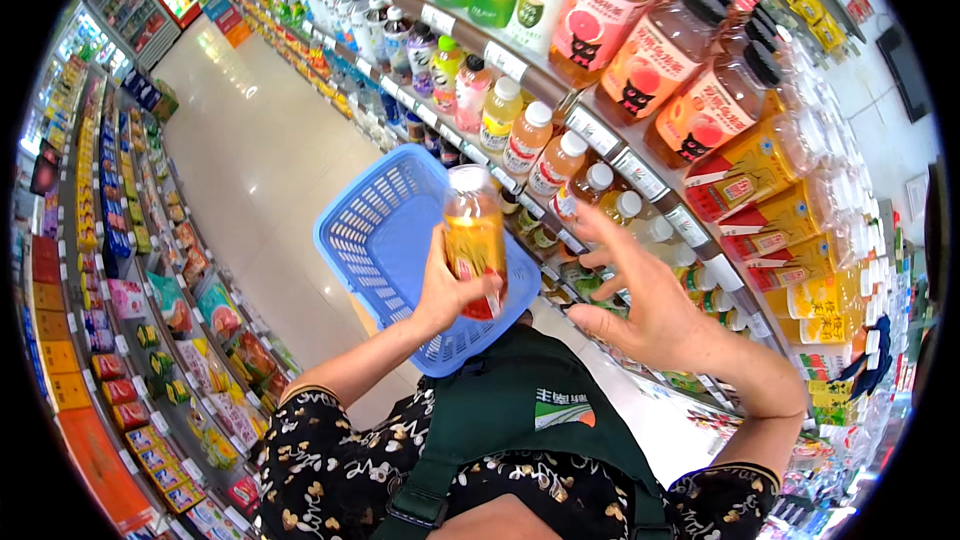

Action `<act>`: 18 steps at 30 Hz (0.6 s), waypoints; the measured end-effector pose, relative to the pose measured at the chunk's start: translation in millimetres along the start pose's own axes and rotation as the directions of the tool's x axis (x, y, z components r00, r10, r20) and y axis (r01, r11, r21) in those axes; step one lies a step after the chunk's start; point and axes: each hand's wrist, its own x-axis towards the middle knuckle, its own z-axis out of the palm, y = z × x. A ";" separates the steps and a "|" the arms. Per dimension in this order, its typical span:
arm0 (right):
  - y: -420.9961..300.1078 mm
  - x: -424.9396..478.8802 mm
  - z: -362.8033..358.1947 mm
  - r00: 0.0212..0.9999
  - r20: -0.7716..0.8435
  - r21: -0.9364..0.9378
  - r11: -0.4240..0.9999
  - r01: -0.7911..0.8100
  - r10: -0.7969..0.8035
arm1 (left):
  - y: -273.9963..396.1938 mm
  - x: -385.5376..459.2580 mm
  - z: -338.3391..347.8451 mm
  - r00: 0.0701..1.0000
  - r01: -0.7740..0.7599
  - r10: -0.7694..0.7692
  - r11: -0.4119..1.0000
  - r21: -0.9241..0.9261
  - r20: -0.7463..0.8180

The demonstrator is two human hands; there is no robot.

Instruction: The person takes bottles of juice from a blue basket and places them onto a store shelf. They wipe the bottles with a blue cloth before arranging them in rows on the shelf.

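My left hand (450, 285) grips a plastic drink bottle (475, 240) with a white cap and a yellow and red label. The bottle is upright, over a blue plastic shopping basket (382, 217) with slotted sides. No goods show in the visible part of the basket, and what supports it is hidden. My right hand (637, 300) is raised with its fingers apart and holds nothing. It is in front of the shelf, close to a row of white-capped drink bottles (559, 165).
On the upper shelf (574, 101) stand pink- and orange-labelled bottles (649, 52) with black caps, beside yellow and red bottles (780, 217) like the one I hold. Across the tiled aisle floor (232, 127), another rack (135, 262) holds packaged goods. Glass-door coolers (131, 0) line the far end.
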 end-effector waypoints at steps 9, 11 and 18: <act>-65.8 15.2 -79.0 0.891 -0.311 -0.176 0.942 0.287 -0.330 | 138.5 32.1 95.7 0.677 -0.679 0.544 0.721 0.136 0.496; -99.3 23.5 -111.5 0.930 -0.346 0.172 0.965 0.196 -0.127 | 175.9 54.7 116.1 0.593 -0.772 0.642 0.624 0.118 0.486; -129.0 49.5 -223.6 0.570 -0.634 -0.451 0.849 0.277 -0.523 | 314.2 178.3 202.6 0.362 -0.932 0.792 0.315 0.177 0.493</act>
